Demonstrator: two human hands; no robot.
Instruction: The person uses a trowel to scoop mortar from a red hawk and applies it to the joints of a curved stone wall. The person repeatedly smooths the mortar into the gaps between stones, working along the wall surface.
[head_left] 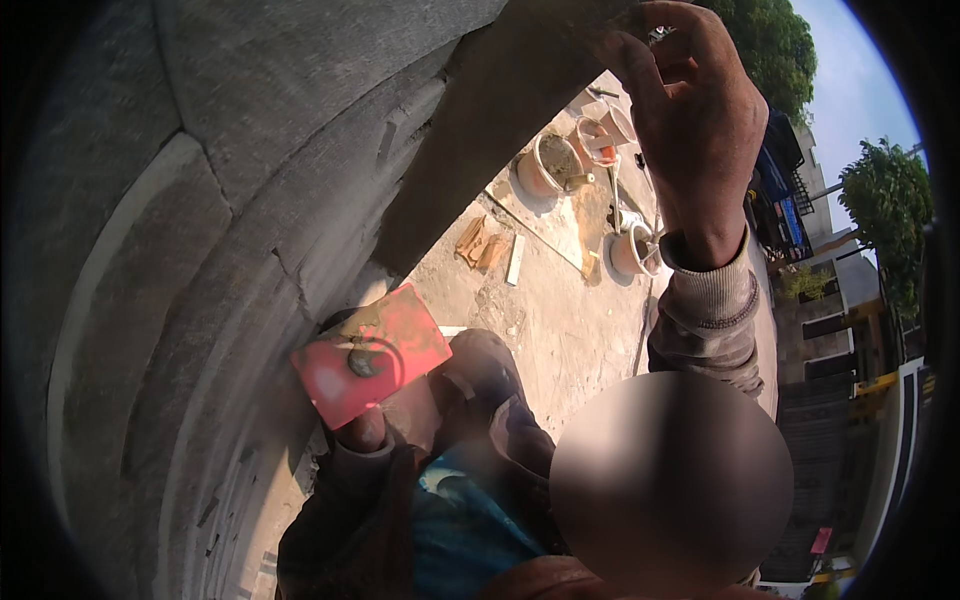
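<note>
Low on the left, my left hand [364,430] holds up a flat, rectangular red plasterer's hawk [415,335] from below. Smears of grey mortar and one small lump [363,361] lie on its face. Most of that hand is hidden behind the hawk. My right hand [700,105] is raised at the top of the view, its fingers bent and pressed together beside a dark flat surface [480,110]. Shadow and the picture's edge hide what those fingers grip.
A grey wall [250,120] with cracks and curved ridges fills the left side. On the sunlit ground stand mortar buckets [540,175], another bucket [632,252], a torn brown paper piece [480,246] and a pale strip [515,260]. Trees and buildings are at the right.
</note>
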